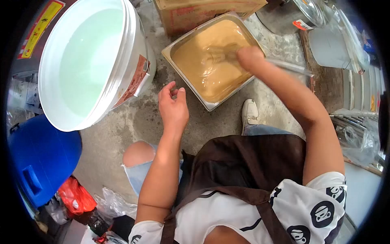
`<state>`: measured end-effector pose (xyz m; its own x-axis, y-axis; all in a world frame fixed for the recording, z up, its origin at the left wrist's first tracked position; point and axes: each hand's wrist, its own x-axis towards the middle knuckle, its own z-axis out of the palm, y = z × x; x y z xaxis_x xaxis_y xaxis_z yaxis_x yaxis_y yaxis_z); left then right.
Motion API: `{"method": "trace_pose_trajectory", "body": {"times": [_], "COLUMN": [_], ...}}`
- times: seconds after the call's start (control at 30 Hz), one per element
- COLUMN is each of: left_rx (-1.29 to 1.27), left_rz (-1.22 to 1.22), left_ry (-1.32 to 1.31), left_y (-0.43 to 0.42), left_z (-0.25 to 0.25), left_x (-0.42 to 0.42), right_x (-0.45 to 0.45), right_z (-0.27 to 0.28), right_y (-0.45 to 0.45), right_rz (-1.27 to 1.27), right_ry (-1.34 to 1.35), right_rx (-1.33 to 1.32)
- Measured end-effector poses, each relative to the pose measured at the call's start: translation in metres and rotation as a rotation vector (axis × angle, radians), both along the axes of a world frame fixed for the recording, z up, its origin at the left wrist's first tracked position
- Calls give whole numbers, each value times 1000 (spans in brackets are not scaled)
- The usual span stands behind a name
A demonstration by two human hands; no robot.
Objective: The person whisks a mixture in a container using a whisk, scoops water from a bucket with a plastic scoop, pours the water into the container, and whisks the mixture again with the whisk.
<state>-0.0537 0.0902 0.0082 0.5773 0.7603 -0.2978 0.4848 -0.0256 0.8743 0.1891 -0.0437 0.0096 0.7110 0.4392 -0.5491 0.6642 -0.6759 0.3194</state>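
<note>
A deep rectangular metal pan [206, 106] on the floor holds a smooth tan liquid [199, 75] like batter. My right hand [250, 59] is closed round the handle of a whisk [215, 55], whose wire end dips into the liquid and is smeared by motion. The handle's far end sticks out past the pan's right rim. My left hand [174, 101] hangs just left of the pan with its fingers loosely bent and the thumb apart, holding nothing.
Left of the pan stands a large white bucket [136, 53] of pale greenish liquid. A cardboard box [195, 18] touches the back. A blue barrel [48, 150] and a red plastic bag [76, 196] lie lower left. A metal pot [280, 18] stands back right.
</note>
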Motion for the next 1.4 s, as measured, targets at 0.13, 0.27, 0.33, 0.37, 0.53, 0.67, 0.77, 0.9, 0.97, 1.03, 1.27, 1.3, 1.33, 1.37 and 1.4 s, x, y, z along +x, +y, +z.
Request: {"method": "trace_pose_trajectory", "body": {"times": [0.13,0.27,0.33,0.37,0.53,0.67,0.77,0.9,0.97,1.03,1.27,1.3,1.33,1.37,1.4], "left_rx": [9,-24,-2,15,2,-30,-22,20,-10,-10,21,18,28,42,45], "left_rz": [14,15,1,-11,29,-17,-10,2,24,22,22,20,17,13,7], "left_ry": [-14,-28,-28,-30,-4,2,-16,11,-31,-30,-11,-11,-7,0,11], "left_y": [0,-5,-5,-5,2,-6,-8,-3,-4,-7,-4,-4,-4,-4,-5], "left_z": [6,4,2,2,5,11,3,7,6,11,8,6,4,2,2], "left_x": [5,1,1,1,8,1,0,2,0,-5,3,3,2,0,-2], "right_x": [9,50,42,17,5,43,-8,-11,23,38,-6,-2,20,37,52], "right_z": [-9,-7,-20,-14,-22,0,18,-20,2,0,-19,-17,-10,-6,-3], "right_y": [-38,-46,-22,-9,-40,-45,-8,-28,-44,-44,-22,-34,-46,-48,-47], "right_rz": [158,16,37,206,120,-4,146,135,88,87,182,182,179,175,120], "right_ry": [66,-83,-143,-77,77,-47,20,124,-6,-56,26,56,38,44,-11], "right_rx": [24,-8,91,86,16,-35,127,5,-28,5,74,28,41,41,57]}}
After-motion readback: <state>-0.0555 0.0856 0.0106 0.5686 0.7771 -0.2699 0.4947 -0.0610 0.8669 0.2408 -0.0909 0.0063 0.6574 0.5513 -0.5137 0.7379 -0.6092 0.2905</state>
